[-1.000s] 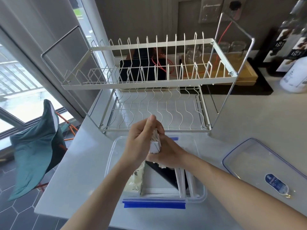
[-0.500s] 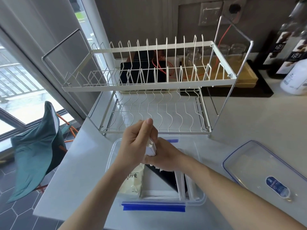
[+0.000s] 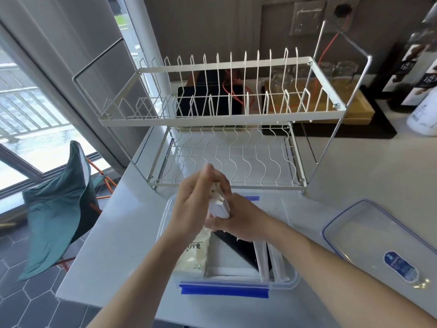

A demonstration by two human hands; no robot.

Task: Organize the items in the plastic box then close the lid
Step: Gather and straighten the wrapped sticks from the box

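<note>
Plastic, clear and rectangular, the box [image 3: 165, 209] sits on the pale smooth surface [image 3: 132, 233] holding flat white packets [image 3: 262, 263] and a cream pouch [image 3: 194, 259]. We see its lid [image 3: 378, 245] lying right, a wire dish rack [image 3: 224, 119] behind. Over the box, our left hand [image 3: 194, 204] and right hand [image 3: 238, 221] together pinch small white cartons [image 3: 220, 207].

Dark hexagon-tiled floor [image 3: 26, 301], bright window [image 3: 28, 119], perhaps grey wall [image 3: 212, 22].

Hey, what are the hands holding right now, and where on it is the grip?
Both hands hold a small white packet above the plastic box. The left hand grips its upper part, the right hand its lower end.
</note>
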